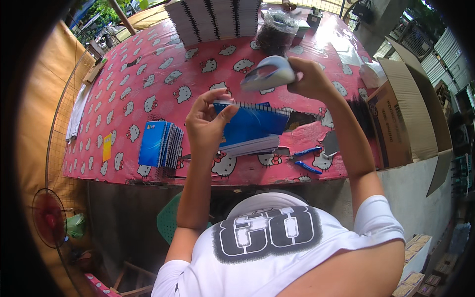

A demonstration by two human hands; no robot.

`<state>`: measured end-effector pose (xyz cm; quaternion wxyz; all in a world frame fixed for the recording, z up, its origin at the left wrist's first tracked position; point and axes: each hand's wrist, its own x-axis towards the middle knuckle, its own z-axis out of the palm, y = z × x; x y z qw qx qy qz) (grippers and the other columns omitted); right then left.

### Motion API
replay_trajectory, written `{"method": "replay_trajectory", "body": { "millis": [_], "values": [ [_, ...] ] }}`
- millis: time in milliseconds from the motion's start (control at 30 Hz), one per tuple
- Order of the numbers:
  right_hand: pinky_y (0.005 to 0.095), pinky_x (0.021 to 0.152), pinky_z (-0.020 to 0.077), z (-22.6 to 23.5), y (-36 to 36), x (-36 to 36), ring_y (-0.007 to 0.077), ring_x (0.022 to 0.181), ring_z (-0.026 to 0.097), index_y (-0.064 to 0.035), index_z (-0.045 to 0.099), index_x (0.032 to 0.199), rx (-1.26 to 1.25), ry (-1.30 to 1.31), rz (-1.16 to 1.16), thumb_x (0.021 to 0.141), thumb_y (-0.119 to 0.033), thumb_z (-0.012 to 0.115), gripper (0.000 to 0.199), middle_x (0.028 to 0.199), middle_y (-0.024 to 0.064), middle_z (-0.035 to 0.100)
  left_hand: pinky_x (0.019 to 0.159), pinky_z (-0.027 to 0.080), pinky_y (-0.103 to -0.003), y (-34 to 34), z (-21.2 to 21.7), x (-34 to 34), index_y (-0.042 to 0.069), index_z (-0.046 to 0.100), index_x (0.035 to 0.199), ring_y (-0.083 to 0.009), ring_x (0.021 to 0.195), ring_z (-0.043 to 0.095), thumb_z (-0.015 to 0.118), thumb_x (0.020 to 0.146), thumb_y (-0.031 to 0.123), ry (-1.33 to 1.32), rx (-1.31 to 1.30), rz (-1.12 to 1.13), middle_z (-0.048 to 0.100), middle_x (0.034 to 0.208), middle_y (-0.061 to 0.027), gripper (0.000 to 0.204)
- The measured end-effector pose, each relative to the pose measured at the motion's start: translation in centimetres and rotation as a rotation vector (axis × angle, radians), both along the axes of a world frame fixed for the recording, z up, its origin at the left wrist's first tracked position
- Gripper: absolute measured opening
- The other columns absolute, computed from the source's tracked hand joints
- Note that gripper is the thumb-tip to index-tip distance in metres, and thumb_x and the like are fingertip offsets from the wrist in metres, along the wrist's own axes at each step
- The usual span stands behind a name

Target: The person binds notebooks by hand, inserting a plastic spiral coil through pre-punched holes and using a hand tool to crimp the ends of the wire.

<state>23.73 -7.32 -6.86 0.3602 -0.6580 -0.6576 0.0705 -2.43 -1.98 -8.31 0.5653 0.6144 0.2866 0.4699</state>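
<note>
My left hand [208, 119] is closed, thumb and fingers pinching the upper left corner of a blue spiral notebook [255, 120] above the table. The black coil runs along its top edge. Farther right, my right hand [309, 79] grips a rounded white thing with a dark blue band [269, 74]; its kind cannot be made out. White page edges [252, 146] show beneath the blue notebook. Blue-handled pliers [306, 161] lie open on the table to their right. A stack of blue spiral notebooks [156, 143] sits left of my left forearm.
A pink patterned cloth [163, 89], torn on the right, covers the table. Tall stacks of spiral-bound books [213, 22] and a plastic bag of black coils [277, 32] stand at the back. An open cardboard box [396, 119] stands right, a yellow card [107, 147] left.
</note>
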Motion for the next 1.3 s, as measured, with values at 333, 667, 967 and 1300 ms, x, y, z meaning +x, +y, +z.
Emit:
{"method": "replay_trajectory", "body": {
  "millis": [333,667,967,1300],
  "values": [
    [0.0346,0.071,0.0496,1.4,-0.7,-3.5,0.0209,0.080,0.064,-0.0057,0.061,0.098,-0.006,0.671,0.346,0.062,-0.012,0.076,0.039,0.085,0.0090,0.066,0.069,0.052,-0.021,3.2,-3.6,-1.5,-0.001,0.066,0.110,-0.0101,0.083,0.064,0.071,0.083,0.009,-0.345,-0.325,-0.270,0.069,0.098,-0.0114,0.029],
    [0.0447,0.072,0.0503,-2.4,0.3,-2.9,0.0348,0.091,0.064,-0.0061,0.059,0.099,-0.225,-0.281,-0.322,0.071,-0.011,0.065,0.029,0.091,0.0125,0.067,0.075,0.054,-0.027,3.9,-4.7,-2.3,0.000,0.064,0.107,-0.0134,0.081,0.065,0.068,0.087,0.011,-0.387,-0.290,-0.362,0.068,0.092,-0.0081,0.023],
    [0.0447,0.092,0.0456,-16.3,-7.7,2.6,0.0369,0.114,0.052,-0.0032,0.055,0.115,-0.184,-0.341,-0.533,0.074,-0.014,0.069,0.045,0.124,0.0202,0.053,0.078,0.047,-0.025,2.6,-2.7,-0.9,0.004,0.059,0.100,-0.0099,0.091,0.057,0.070,0.086,0.011,-0.349,0.032,-0.345,0.064,0.100,-0.0089,0.019],
    [0.0495,0.106,0.0280,-15.5,-15.8,-5.7,0.0354,0.125,0.042,-0.0051,0.058,0.115,-0.327,-0.174,-0.201,0.074,-0.034,0.074,0.053,0.130,0.0164,0.049,0.067,0.048,-0.022,1.2,-1.9,-1.0,0.005,0.057,0.088,-0.0079,0.082,0.059,0.075,0.080,0.008,-0.300,0.028,0.067,0.065,0.093,-0.0098,0.021]
  ]
}}
